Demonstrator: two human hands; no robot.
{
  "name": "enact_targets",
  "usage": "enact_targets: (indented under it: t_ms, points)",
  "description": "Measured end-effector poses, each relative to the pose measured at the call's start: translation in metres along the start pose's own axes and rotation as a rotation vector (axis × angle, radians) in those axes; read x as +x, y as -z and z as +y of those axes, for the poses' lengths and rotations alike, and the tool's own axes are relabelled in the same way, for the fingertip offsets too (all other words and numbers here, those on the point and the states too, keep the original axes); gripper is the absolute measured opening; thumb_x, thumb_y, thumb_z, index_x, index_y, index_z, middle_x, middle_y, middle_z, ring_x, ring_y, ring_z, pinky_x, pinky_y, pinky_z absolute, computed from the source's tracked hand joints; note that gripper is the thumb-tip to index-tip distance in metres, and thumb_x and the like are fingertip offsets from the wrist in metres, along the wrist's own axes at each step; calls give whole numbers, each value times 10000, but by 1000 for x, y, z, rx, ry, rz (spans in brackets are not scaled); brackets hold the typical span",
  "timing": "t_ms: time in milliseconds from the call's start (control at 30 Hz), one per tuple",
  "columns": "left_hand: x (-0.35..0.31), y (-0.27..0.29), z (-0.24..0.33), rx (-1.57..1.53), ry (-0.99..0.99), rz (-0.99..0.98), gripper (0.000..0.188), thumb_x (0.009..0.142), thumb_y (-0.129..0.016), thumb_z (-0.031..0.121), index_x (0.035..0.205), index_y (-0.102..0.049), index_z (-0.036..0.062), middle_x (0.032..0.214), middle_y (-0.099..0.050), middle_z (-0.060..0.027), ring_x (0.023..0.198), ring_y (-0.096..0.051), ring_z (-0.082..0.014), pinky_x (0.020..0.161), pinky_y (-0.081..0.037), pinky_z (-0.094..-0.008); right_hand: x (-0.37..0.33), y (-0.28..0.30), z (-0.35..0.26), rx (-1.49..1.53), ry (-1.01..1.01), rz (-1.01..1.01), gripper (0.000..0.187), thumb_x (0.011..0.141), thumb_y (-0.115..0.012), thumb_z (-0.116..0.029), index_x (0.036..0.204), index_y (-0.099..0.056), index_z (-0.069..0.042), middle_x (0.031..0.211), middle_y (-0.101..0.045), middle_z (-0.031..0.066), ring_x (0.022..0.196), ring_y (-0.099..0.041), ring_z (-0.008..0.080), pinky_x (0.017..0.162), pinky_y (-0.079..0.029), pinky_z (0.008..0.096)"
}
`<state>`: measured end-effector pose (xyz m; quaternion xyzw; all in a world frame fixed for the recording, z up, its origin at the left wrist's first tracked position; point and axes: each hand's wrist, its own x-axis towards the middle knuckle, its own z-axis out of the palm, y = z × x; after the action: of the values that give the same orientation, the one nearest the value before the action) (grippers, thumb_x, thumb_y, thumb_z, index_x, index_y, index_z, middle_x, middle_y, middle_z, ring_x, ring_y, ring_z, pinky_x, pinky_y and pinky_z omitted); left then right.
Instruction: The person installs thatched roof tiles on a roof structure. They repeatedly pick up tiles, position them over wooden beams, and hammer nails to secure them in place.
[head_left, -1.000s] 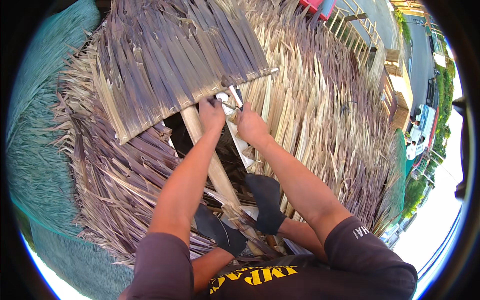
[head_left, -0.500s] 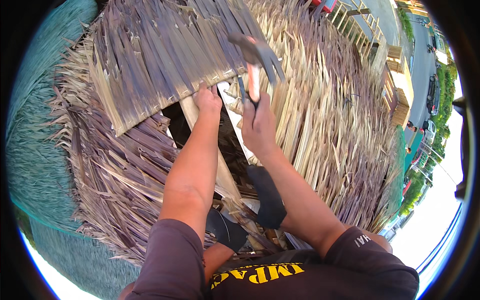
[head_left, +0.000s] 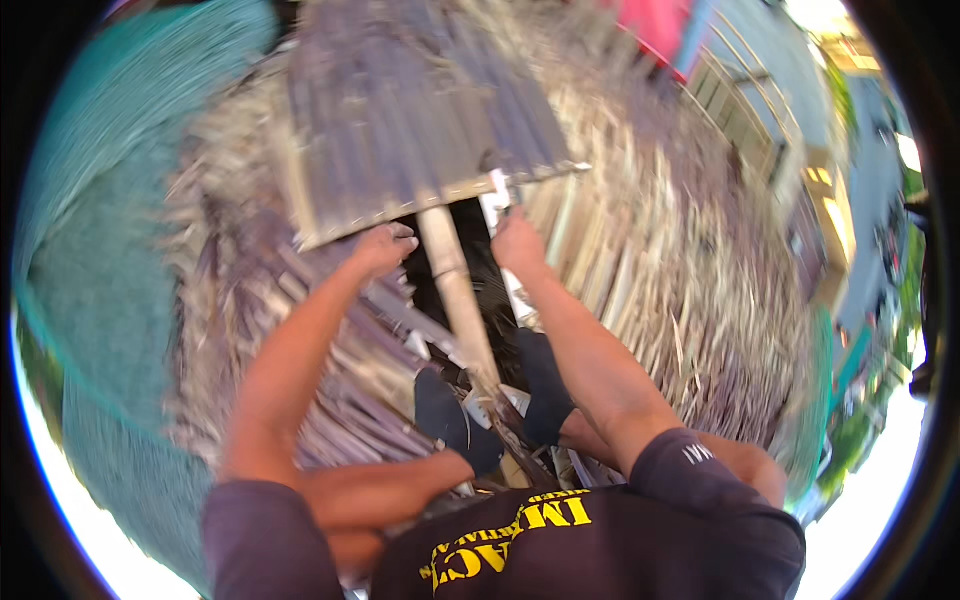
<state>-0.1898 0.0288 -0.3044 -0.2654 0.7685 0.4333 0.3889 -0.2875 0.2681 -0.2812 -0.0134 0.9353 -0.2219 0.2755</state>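
A thatch panel (head_left: pixel 420 110) of dried palm leaves, stitched along its lower edge, lies ahead of me over a gap in the roof. My left hand (head_left: pixel 383 248) is just below that edge, left of a wooden rafter (head_left: pixel 455 285); its fingers look loosely apart, with nothing visible in them. Closed around the handle of a hammer (head_left: pixel 489 160), my right hand (head_left: pixel 517 242) is by the panel's lower right part. The hammer is blurred, and only bits of it show against the panel. Beside the right hand runs a pale white strip (head_left: pixel 516 295).
Laid thatch (head_left: pixel 640 260) slopes away on both sides. Dark open space (head_left: pixel 432 275) shows beside the rafter, with my dark-socked feet (head_left: pixel 545 385) close by. Green netting (head_left: pixel 110 260) covers the left. A wooden railing (head_left: pixel 735 105) and a road lie far right.
My left hand has come off the panel's edge and moved left and down. My right hand has lowered the hammer toward the panel. The view has shifted, and the panel appears farther right.
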Motion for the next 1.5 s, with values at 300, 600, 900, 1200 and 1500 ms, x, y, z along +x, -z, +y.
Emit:
enact_targets:
  t_ms: [300,600,900,1200,1500]
  points:
    - [-410,91,-150,67,257,571,341,967,-607,220,1257,-637,44,1188,-697,-187,1093,-649,-369,916,-501,-453,-169,113,-252,-254,1165,-573,237,983,-579,-265,1082,-558,-50,822,-660,250,802,-636,473,716,-483,568]
    - [-659,-212,-100,-918,488,-514,508,1046,-540,343,1458,-481,53,1383,-606,-165,1278,-591,-273,1065,-502,-394,-391,144,-283,-295,1957,-1143,246,973,-565,-227,1089,-550,-10,736,-674,205,708,-692,396,613,-516,518]
    - [-509,-363,-78,-591,897,436,483,998,-507,318,1435,-510,110,1449,-553,-145,1368,-485,-283,1087,-421,-441,-451,86,-218,-219,1942,-1462,284,1007,-541,-271,1041,-540,10,728,-678,220,707,-689,421,629,-513,528]
    - [-496,-383,-98,-442,877,601,472,941,-550,320,1338,-600,67,1351,-619,-165,1289,-548,-337,1078,-406,-458,-451,103,-244,-420,1782,-1445,256,985,-556,-220,1065,-554,24,788,-690,231,754,-697,414,672,-539,518]
    - [-583,-336,-32,-523,611,843,203,927,-612,171,1103,-700,119,1019,-689,-152,980,-682,-331,843,-543,-428,-449,105,-260,-219,1625,-1531,298,1026,-532,-266,1091,-511,24,728,-647,268,761,-642,499,680,-480,580]
